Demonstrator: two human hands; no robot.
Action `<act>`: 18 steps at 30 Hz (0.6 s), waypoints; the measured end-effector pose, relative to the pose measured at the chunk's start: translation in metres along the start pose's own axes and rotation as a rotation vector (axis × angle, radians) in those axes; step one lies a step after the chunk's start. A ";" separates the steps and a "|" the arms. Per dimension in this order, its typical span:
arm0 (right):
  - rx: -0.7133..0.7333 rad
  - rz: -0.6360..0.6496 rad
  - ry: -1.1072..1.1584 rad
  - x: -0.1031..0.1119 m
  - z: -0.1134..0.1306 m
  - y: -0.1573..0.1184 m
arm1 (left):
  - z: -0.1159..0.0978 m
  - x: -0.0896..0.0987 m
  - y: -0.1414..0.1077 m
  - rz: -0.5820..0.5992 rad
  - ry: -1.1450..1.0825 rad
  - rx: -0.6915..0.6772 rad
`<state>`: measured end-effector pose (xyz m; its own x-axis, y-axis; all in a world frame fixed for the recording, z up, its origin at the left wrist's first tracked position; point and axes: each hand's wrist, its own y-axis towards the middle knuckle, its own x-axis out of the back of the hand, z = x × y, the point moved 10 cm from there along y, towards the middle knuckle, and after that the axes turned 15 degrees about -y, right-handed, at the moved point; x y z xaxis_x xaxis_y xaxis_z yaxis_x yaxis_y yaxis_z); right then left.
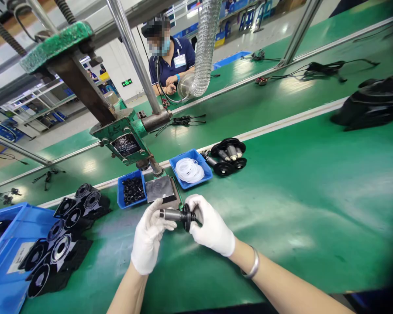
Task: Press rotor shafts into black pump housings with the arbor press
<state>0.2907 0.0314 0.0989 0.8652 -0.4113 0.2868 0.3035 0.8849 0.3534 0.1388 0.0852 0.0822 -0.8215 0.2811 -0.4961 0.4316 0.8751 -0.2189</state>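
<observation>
Both my hands wear white gloves and meet over the green table (281, 209), in front of the press plate (160, 188). Between them is a metal shaft (172, 214) with a black disc-like part (186, 217) on it, lying roughly level. My right hand (211, 224) grips the black end with thumb and fingers. The fingers of my left hand (149, 235) are around the grey shaft end. Behind them stand a blue tray of white rings (190, 170) and a blue tray of small black parts (133, 188).
A green press (126, 141) rises over the plate. Shafts with black discs (227, 156) lie behind the right hand. Black housings (60, 246) and a large blue bin (6, 261) are at left, a black pile (376, 102) at far right. A person (172, 56) sits opposite.
</observation>
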 end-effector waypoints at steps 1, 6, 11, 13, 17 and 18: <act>-0.020 0.002 0.050 0.000 -0.003 0.001 | -0.001 -0.002 -0.002 0.030 -0.021 -0.008; -0.057 0.017 0.177 0.000 -0.006 0.003 | -0.007 -0.008 -0.008 0.142 0.005 -0.093; -0.065 0.024 0.193 0.000 -0.003 0.003 | -0.011 -0.009 -0.009 0.172 0.229 -0.220; -0.058 0.029 0.183 0.000 -0.001 0.003 | -0.017 -0.006 -0.011 0.144 0.416 -0.320; -0.082 0.064 0.170 -0.004 -0.003 0.000 | -0.024 -0.001 -0.023 0.135 0.765 -0.456; -0.097 0.077 0.170 -0.005 -0.005 -0.002 | -0.024 -0.003 -0.027 0.156 0.836 -0.479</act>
<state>0.2878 0.0330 0.0921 0.9397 -0.3059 0.1529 0.2634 0.9326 0.2469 0.1203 0.0698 0.1093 -0.8471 0.4343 0.3061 0.5125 0.8201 0.2546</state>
